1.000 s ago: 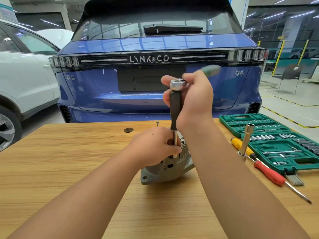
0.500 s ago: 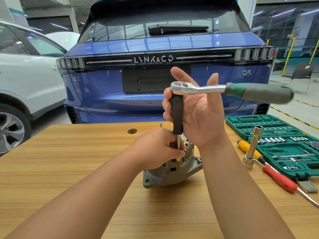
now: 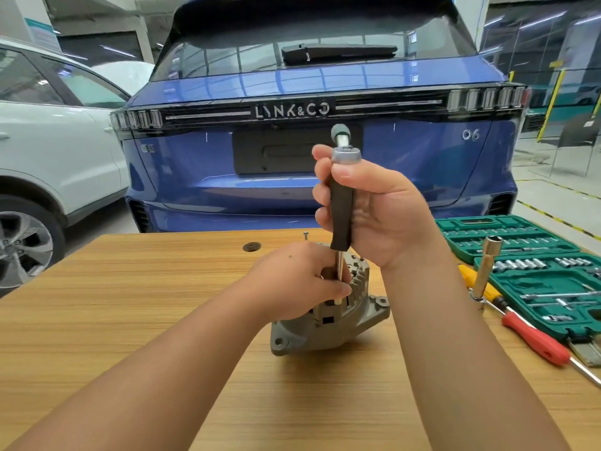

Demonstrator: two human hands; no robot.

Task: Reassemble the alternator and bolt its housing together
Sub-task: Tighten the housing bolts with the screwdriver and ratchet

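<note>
The alternator [image 3: 328, 317] sits on the wooden counter [image 3: 130, 304], just ahead of both forearms. The left hand [image 3: 299, 281] rests on top of its housing, fingers curled in a closed grip around the thin steel shaft [image 3: 339, 271] of the extension bar where it meets the alternator. The right hand [image 3: 374, 206] is above it, its grip closed round the bar's black sleeve [image 3: 341, 216], thumb pressed just below the ratchet head [image 3: 346, 156]. The ratchet's green handle [image 3: 340, 131] points away from the camera, so little of it shows. The bar stands nearly upright. A single bolt [image 3: 305, 236] stands on the counter beyond the left hand. To the right lie a green socket set case [image 3: 527, 255], a tubular socket wrench [image 3: 486, 268] leaning upright, and yellow-handled [image 3: 471, 279] and red-handled [image 3: 536, 340] screwdrivers. A blue Lynk & Co car [image 3: 309, 141] is parked behind the counter.
</note>
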